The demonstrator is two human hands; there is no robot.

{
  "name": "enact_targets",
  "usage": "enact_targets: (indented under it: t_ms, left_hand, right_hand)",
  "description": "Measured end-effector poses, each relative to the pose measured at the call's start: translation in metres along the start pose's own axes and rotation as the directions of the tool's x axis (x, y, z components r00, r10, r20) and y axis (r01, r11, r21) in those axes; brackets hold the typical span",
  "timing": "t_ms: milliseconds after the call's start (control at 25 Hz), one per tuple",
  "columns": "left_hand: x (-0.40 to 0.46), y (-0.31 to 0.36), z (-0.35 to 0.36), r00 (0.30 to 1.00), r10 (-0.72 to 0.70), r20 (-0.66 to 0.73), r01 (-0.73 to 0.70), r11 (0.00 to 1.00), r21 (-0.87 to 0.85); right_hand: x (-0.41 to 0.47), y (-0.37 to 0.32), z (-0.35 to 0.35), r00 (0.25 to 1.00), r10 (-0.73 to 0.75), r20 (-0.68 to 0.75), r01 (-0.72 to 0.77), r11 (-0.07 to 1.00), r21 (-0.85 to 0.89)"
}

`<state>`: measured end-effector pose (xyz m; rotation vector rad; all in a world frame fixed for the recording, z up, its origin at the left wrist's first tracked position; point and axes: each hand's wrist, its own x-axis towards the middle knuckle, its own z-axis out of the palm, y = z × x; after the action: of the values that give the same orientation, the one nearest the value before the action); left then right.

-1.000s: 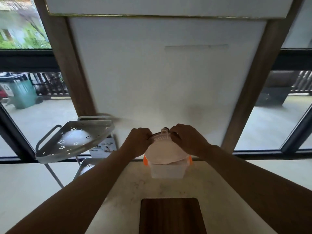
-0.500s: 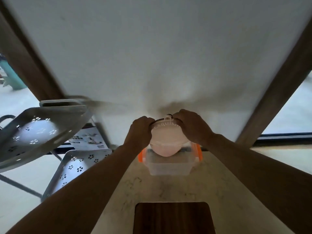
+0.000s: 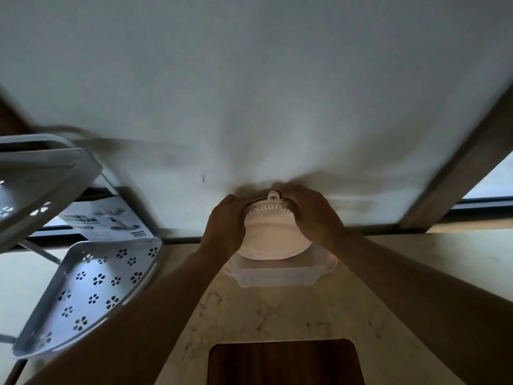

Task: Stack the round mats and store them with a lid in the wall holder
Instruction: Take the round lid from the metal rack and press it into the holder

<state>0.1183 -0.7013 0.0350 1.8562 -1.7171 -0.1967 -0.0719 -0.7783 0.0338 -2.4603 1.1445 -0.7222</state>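
Your left hand [image 3: 226, 223] and right hand [image 3: 313, 215] both clenched on pale pink round silicone mat [image 3: 273, 237], held against white wall [image 3: 249, 93], above clear plastic tub [image 3: 277, 273].

Hands apparently hide the wall holder [image 3: 273, 196].

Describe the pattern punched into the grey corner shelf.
Small flower-shaped cut-outs in rows across the grey corner shelf, clearest in the head view.
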Motion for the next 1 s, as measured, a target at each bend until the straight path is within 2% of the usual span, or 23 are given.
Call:
enact_targets:
  t_ms: [120, 280, 480, 560, 640, 760, 880, 1000]
  left_hand:
    - [0.006, -0.003, 0.011, 0.998, -0.014, -0.066, 0.014, 1.0, 0.002]
    - [-0.001, -0.005, 0.019, 0.989, 0.031, -0.146, -0.03, 1.0, 0.006]
    - [-0.006, -0.002, 0.022, 0.986, 0.07, -0.148, -0.065, 0.997, 0.035]
    - [-0.006, -0.001, 0.023, 0.987, 0.07, -0.144, -0.063, 0.997, 0.05]
    - [-0.005, -0.001, 0.023, 0.99, 0.052, -0.134, -0.046, 0.998, 0.046]
    - [-0.005, -0.001, 0.023, 0.99, 0.058, -0.132, -0.055, 0.998, 0.025]
    - [-0.003, -0.003, 0.024, 0.989, 0.056, -0.133, -0.054, 0.998, 0.016]
    - [-0.002, -0.004, 0.024, 0.992, -0.013, -0.129, 0.009, 0.999, -0.033]
  right_hand:
    - [0.002, 0.003, 0.006, 0.998, -0.016, -0.064, 0.017, 1.0, 0.024]
    - [-0.007, 0.008, 0.016, 0.989, -0.068, -0.128, 0.061, 0.996, -0.058]
    - [-0.01, 0.011, 0.014, 0.978, -0.031, -0.205, 0.023, 0.999, -0.04]
    - [-0.011, 0.011, 0.015, 0.984, -0.032, -0.174, 0.02, 0.997, -0.069]
    - [-0.011, 0.008, 0.015, 0.989, -0.006, -0.151, 0.002, 1.0, -0.027]
    - [-0.017, 0.006, 0.011, 0.986, 0.107, -0.132, -0.1, 0.993, 0.058]
    - [-0.023, 0.012, 0.012, 0.976, 0.181, -0.121, -0.194, 0.975, -0.105]
    - [-0.022, 0.015, 0.012, 0.97, 0.215, -0.11, -0.232, 0.958, -0.167]
